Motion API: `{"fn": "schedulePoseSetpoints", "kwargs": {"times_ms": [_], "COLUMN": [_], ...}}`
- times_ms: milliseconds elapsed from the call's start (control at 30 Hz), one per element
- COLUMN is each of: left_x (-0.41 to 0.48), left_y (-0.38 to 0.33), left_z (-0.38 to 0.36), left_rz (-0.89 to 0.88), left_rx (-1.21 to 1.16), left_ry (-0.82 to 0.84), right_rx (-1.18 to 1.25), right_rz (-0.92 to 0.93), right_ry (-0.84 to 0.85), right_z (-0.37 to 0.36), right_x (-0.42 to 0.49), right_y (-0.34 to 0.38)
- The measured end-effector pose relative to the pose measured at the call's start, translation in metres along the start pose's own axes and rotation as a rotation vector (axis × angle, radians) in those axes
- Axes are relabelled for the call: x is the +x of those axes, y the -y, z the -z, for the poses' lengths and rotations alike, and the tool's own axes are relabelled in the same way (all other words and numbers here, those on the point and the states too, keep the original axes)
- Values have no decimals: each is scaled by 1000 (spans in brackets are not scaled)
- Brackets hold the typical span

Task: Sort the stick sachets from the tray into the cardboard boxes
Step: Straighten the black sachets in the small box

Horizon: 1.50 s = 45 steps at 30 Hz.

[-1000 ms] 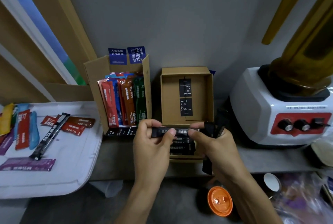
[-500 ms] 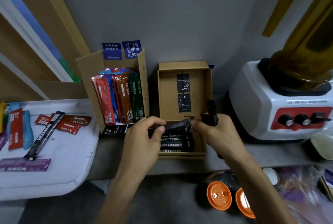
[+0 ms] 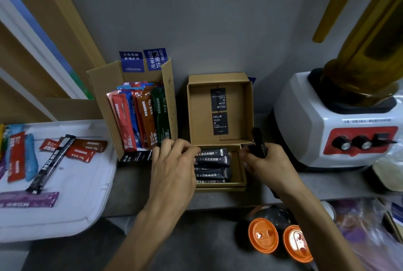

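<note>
Sorting is well under way but not finished, judging by what lies where. On the white tray [image 3: 72, 216], at the left edge of the tabletop [image 3: 135, 192], several stick sachets remain: red and blue ones [image 3: 18, 155] near the tray's left side, a long black sachet [image 3: 51, 163] lying slantwise across its middle, a few red and brown sachets [image 3: 80, 150] toward its back, and a purple sachet [image 3: 28, 199] nearer the front. Just right of the tray, the tall cardboard box [image 3: 104, 87] stands against the wall, already packed with upright red, blue, brown and green sachets [image 3: 141, 118].

The left hand [image 3: 172, 172] reaches over the left side of the small cardboard box [image 3: 246, 166], its fingers [image 3: 187, 150] curled onto the topmost of the black sachets [image 3: 212, 166] stacked flat inside; whether they pinch it or only press it down cannot be told. That box looks roughly full along its near half, with its lid [image 3: 198, 113] propped open against the wall. The right hand [image 3: 270, 166], at the box's right side, is clenched around a few more black sachets [image 3: 258, 142] that stick up out of the fist, so these are not yet placed.

By my reckoning the held black sticks go in next, then the tray's leftovers. Farther right stand a blender [image 3: 316, 122] and, below the tabletop's front edge, two orange lids [image 3: 263, 234].
</note>
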<state>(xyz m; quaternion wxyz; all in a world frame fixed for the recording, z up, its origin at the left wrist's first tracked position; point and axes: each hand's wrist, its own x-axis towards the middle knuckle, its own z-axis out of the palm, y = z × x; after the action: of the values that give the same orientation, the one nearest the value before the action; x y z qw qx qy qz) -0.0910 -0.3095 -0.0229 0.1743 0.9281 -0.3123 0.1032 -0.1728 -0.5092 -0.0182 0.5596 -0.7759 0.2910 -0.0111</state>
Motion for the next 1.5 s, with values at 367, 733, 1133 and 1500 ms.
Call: {"fn": "schedulePoseSetpoints", "kwargs": {"times_ms": [367,733,1133,1500], "left_x": [-3,-7,-23,-29], "left_y": [0,-58,-29,-32], "left_z": [-4,35,32,24], "left_rz": [-54,251,-124,-177], "left_rx": [-128,-834,-272,-453], "left_ry": [153,227,-394,-231], "right_rx": [677,897,1050,751], "right_rz": [-57,176,18,107], "right_ry": [133,88,275,231], "right_z": [12,-11,-8,-21], "right_x": [-21,-16,-27,-30], "right_y": [9,29,22,14]}}
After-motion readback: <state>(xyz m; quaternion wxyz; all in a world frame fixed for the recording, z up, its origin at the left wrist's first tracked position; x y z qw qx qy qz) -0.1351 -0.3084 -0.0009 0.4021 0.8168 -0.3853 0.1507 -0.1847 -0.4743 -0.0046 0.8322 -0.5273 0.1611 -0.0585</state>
